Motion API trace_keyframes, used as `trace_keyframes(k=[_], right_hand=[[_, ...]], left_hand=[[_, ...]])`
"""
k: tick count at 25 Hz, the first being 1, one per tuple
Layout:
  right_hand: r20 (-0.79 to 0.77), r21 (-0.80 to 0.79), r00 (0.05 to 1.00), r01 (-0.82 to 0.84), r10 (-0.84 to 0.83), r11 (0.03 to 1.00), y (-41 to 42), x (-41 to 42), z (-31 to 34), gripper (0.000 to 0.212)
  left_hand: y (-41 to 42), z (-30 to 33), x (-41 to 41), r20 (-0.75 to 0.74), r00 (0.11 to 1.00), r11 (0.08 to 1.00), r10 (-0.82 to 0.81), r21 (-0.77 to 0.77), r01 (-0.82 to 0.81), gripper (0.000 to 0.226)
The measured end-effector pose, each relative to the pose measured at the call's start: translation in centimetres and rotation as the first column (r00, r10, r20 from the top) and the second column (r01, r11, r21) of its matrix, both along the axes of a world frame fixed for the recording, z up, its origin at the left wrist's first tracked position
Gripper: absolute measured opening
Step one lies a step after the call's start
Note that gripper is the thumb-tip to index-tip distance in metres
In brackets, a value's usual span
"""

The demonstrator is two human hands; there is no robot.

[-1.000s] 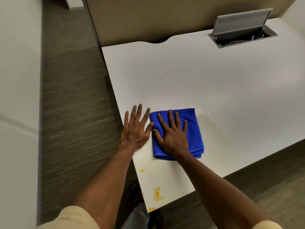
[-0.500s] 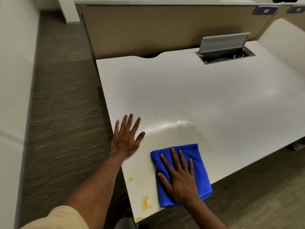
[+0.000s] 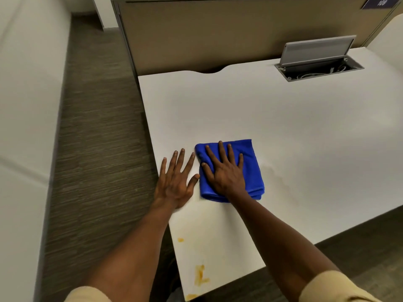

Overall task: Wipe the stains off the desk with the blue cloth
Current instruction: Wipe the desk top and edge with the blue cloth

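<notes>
A folded blue cloth (image 3: 250, 168) lies on the white desk (image 3: 272, 127) near its left edge. My right hand (image 3: 224, 171) presses flat on the cloth with fingers spread. My left hand (image 3: 176, 179) rests flat on the bare desk just left of the cloth, at the desk's left edge, thumb almost touching the cloth. Orange stains mark the desk's near left corner: a small spot (image 3: 180, 239), a larger streak (image 3: 200, 275) and a patch at the very edge (image 3: 192, 296). A faint damp smear shows right of the cloth.
An open grey cable box (image 3: 318, 68) with a raised lid is set into the desk at the back right. A beige partition (image 3: 218, 33) stands behind the desk. Carpet floor (image 3: 98, 149) lies left of the desk and below its front edge.
My right hand has pushed the cloth away from the desk's front edge, back up beside my left hand. The left hand has stayed planted on the desk.
</notes>
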State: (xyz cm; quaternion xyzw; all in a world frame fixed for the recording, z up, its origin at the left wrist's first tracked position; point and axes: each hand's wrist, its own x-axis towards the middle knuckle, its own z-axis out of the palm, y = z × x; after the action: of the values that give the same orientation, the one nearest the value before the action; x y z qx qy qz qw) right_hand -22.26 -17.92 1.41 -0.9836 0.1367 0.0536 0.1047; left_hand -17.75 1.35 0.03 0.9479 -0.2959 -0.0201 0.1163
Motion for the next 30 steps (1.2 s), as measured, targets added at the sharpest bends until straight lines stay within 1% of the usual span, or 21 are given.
trace_keyframes(k=[1, 3, 7, 10, 13, 17, 19, 20, 22, 23, 24, 25, 27, 29, 30], right_hand=[[-0.009, 0.008, 1.000, -0.006, 0.006, 1.000, -0.1, 0.0, 0.1, 0.067], [-0.018, 0.021, 1.000, -0.020, 0.020, 1.000, 0.0, -2.8, 0.2, 0.068], [0.011, 0.030, 1.000, 0.022, -0.022, 0.999, 1.2, -14.6, -0.5, 0.070], [0.010, -0.007, 0.997, 0.073, -0.072, 0.997, 1.5, -19.5, -0.8, 0.071], [0.016, -0.018, 0.996, 0.093, -0.092, 0.996, 1.0, -18.3, -0.7, 0.070], [0.013, -0.028, 0.993, 0.118, -0.117, 0.993, -2.5, -13.4, -0.2, 0.066], [0.007, -0.022, 0.980, 0.199, -0.198, 0.980, -4.5, -9.8, 0.3, 0.066], [0.000, -0.002, 0.964, 0.265, -0.265, 0.964, -5.0, -7.7, 0.4, 0.066], [-0.026, 0.053, 0.908, 0.420, -0.419, 0.906, -4.1, -4.0, 0.3, 0.066], [-0.042, 0.079, 0.887, 0.462, -0.460, 0.883, -3.1, -2.5, 0.2, 0.067], [-0.047, 0.097, 0.889, 0.458, -0.456, 0.883, -1.8, -1.4, 0.2, 0.067], [-0.033, 0.106, 0.915, 0.403, -0.402, 0.909, -0.5, -0.7, 0.3, 0.066], [0.022, 0.117, 0.974, 0.220, -0.224, 0.968, 1.4, -0.9, 0.6, 0.062], [0.070, 0.147, 0.996, 0.047, -0.058, 0.988, 2.4, -3.3, 0.6, 0.061], [0.077, 0.158, 0.997, -0.004, -0.008, 0.987, 2.5, -5.3, 0.5, 0.061]], left_hand=[[0.0, 0.1, 0.2, -0.002, 1.000, 1.000, 0.003, 0.003, -0.003, 0.072], [0.1, 0.3, 0.0, -0.021, 1.000, 1.000, 0.011, 0.021, -0.011, 0.074], [0.2, 0.7, -0.3, -0.063, 0.998, 0.996, 0.009, 0.095, -0.003, 0.083], [-0.5, 1.2, 0.0, -0.149, 0.988, 0.997, 0.048, 0.062, -0.039, 0.086], [-0.9, 0.8, -0.3, -0.081, 0.993, 0.995, 0.086, 0.061, -0.081, 0.082], [-0.9, -0.2, -0.3, -0.030, 0.995, 0.995, 0.097, -0.005, -0.098, 0.081], [-1.2, -0.3, -0.1, -0.019, 0.995, 0.995, 0.101, -0.003, -0.101, 0.081], [-1.4, -0.3, 0.0, -0.024, 0.995, 0.995, 0.102, 0.000, -0.102, 0.081], [-1.5, -0.5, -0.1, -0.022, 0.995, 0.995, 0.102, 0.005, -0.102, 0.080], [-1.4, -0.5, -0.1, -0.019, 0.994, 0.994, 0.106, 0.001, -0.106, 0.079], [-1.4, -0.6, 0.0, -0.020, 0.993, 0.993, 0.113, -0.009, -0.114, 0.079], [-1.3, -0.6, 0.1, -0.022, 0.993, 0.993, 0.117, -0.022, -0.117, 0.078], [-1.1, -0.5, 0.4, -0.023, 0.993, 0.992, 0.116, -0.045, -0.117, 0.077], [-1.0, -0.5, 0.5, -0.038, 0.993, 0.992, 0.110, -0.061, -0.112, 0.077], [-1.0, -0.5, 0.4, -0.043, 0.993, 0.993, 0.106, -0.056, -0.108, 0.077]])
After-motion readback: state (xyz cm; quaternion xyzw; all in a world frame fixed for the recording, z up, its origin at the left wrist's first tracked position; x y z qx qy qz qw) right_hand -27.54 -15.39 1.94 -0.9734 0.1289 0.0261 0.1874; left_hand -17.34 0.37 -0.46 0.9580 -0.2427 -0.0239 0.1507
